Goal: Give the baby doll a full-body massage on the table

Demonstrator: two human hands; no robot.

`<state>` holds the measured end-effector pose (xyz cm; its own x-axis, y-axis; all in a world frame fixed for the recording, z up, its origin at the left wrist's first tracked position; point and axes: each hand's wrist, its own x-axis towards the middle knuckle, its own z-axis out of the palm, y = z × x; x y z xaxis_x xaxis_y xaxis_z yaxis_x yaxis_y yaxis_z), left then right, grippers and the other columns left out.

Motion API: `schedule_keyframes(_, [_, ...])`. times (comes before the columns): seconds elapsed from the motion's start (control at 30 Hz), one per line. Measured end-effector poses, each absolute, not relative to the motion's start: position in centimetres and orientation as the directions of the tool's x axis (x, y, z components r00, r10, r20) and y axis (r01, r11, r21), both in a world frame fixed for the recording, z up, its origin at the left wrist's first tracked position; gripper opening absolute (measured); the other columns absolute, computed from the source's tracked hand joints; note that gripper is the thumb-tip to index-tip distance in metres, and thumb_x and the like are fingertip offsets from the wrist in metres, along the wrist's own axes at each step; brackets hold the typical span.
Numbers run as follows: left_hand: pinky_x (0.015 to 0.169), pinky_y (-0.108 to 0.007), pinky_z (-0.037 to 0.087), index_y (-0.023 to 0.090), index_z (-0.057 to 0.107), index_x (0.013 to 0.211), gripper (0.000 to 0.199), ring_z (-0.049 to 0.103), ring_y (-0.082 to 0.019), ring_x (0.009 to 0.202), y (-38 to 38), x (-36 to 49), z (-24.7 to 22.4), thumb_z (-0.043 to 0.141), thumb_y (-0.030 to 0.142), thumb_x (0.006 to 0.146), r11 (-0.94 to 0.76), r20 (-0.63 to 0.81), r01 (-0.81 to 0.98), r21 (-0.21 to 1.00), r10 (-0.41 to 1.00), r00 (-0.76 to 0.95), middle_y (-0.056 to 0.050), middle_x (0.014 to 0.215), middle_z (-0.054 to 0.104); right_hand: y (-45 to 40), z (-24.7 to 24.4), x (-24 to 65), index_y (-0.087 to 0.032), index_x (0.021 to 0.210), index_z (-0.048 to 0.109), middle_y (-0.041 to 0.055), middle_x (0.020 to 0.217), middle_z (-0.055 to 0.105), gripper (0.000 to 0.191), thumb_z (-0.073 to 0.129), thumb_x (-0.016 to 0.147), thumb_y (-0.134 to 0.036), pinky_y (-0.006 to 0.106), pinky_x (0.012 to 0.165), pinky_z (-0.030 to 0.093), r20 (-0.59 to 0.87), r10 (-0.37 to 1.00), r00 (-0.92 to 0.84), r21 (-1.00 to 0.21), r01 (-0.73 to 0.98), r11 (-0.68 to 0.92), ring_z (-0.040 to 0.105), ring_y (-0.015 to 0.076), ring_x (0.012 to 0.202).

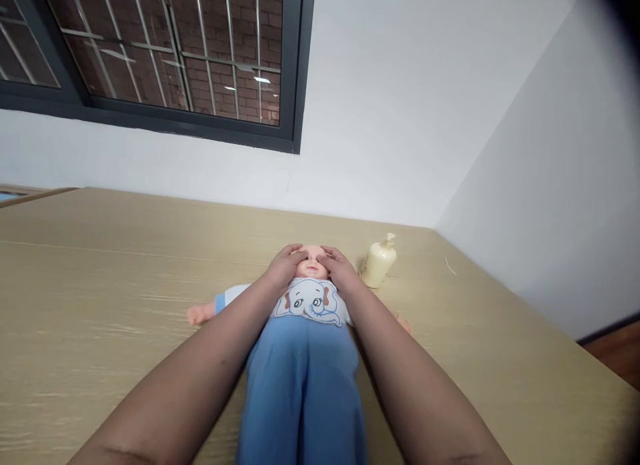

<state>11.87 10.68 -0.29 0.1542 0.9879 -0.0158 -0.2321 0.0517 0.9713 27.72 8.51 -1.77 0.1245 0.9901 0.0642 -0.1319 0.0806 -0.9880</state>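
A baby doll (306, 328) lies on its back on the wooden table (125, 271), its head away from me. It wears a white top with an elephant picture and blue trousers. My left hand (286, 266) rests against the left side of the doll's head, fingers apart on its face near the eye. On the other side of the head, my right hand (339, 268) lies in the same way. Neither hand grips anything. The doll's mouth shows between my hands, and its arms stretch out to both sides, the right one partly hidden under my forearm.
A cream pump bottle (379, 263) stands to the right of the doll's head. Farther right lies a short thin pale strip (451, 265). White walls and a barred window (175, 51) rise behind the table.
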Motion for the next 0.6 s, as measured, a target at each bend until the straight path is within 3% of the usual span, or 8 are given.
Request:
schedule_keyframes(0.27, [0.081,-0.035,0.052,0.018,0.069,0.108,0.049,0.069,-0.031,0.097,10.1,11.8,0.5,0.086,0.032,0.064,0.033,-0.023,-0.103,0.994,0.996,0.092,-0.011,0.102,0.074,8.5,-1.5,27.2,-0.024,0.110,0.064,0.0035,0.103,0.073,0.048,0.082,0.069,-0.041,0.036,0.084,0.054,0.069,0.985,0.158,-0.989,-0.120,0.088,0.069,0.0235,0.096])
schedule_keyframes(0.43, [0.080,-0.035,0.053,0.017,0.068,0.106,0.041,0.070,-0.029,0.096,10.1,11.9,0.3,0.080,0.031,0.070,0.030,-0.013,-0.152,0.988,0.993,0.114,-0.012,0.103,0.073,8.5,-1.4,27.3,-0.023,0.108,0.065,0.0032,0.099,0.073,0.043,0.080,0.071,-0.039,0.036,0.081,0.055,0.032,0.990,0.140,-0.976,-0.211,0.061,0.070,0.0224,0.091])
schedule_keyframes(0.6, [0.079,-0.035,0.056,0.016,0.066,0.106,0.035,0.070,-0.027,0.096,10.5,12.1,0.0,0.070,0.026,0.073,0.056,-0.021,-0.244,0.968,0.989,0.143,-0.013,0.107,0.073,7.9,-1.0,28.3,-0.024,0.121,0.065,0.0063,0.105,0.074,0.053,0.079,0.070,-0.028,0.034,0.070,0.055,-0.070,0.993,0.093,-0.951,-0.308,-0.038,0.069,0.0213,0.081])
